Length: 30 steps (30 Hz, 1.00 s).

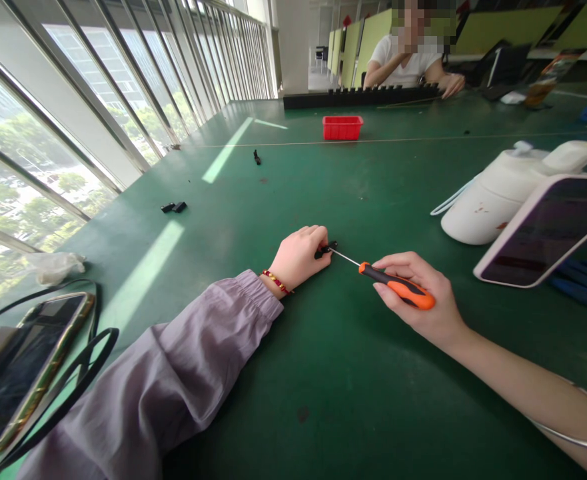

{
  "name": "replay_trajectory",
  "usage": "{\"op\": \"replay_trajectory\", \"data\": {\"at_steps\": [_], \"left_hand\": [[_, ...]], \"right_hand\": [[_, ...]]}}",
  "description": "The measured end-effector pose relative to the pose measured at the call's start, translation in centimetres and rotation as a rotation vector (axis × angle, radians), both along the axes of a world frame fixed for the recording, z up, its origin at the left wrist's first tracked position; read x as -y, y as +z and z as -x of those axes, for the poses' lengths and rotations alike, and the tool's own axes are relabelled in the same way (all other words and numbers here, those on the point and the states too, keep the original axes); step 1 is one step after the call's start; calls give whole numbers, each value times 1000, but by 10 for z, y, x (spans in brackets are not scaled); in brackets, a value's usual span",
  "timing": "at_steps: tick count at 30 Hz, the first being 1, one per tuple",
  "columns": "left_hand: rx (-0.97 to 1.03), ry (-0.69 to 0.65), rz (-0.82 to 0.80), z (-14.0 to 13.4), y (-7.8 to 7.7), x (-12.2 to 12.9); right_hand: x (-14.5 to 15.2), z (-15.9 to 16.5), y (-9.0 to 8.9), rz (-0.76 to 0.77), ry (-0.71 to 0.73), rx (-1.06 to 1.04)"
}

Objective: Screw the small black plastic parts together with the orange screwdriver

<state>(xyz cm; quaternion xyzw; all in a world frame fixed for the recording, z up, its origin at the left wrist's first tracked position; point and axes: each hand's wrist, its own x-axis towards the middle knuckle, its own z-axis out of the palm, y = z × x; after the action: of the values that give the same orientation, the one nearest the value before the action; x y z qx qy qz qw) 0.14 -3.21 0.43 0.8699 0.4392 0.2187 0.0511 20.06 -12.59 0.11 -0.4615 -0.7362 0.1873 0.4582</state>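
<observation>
No words, brands, numbers or signs can be read: the small reddish-brown marks [482, 209] on the white, smooth, round-bodied bottle [488, 183] are too tiny to make out, and the little red decoration [347, 21] by the far yellow-green partitions [354, 50] is too blurred.

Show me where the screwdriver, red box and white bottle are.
Screwdriver [392, 283]: head view, on its handle.
Red box [342, 131]: head view, on its front wall.
White bottle [488, 193]: head view, on its body.

red bin [342, 128] near desk [293, 193]'s far edge, long black strip [363, 99] along that edge, person [423, 69] behind it. white bottle [490, 190], pale-rimmed phone [548, 233] toward right edge. gold-rimmed phone [28, 373], black cable [113, 333] at near left corner. crumpled plastic [56, 268], left edge.
</observation>
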Motion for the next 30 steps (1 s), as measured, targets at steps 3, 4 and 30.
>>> {"op": "replay_trajectory", "data": {"at_steps": [3,4,30], "left_hand": [[2,-1,2,0,-1,0],[2,0,1,0,-1,0],[152,-116,-131,2,-4,-1]], "right_hand": [[2,0,0,-50,0,-44],[2,0,0,-68,-13,-59],[-68,21,-11,55,-76,184]]}}
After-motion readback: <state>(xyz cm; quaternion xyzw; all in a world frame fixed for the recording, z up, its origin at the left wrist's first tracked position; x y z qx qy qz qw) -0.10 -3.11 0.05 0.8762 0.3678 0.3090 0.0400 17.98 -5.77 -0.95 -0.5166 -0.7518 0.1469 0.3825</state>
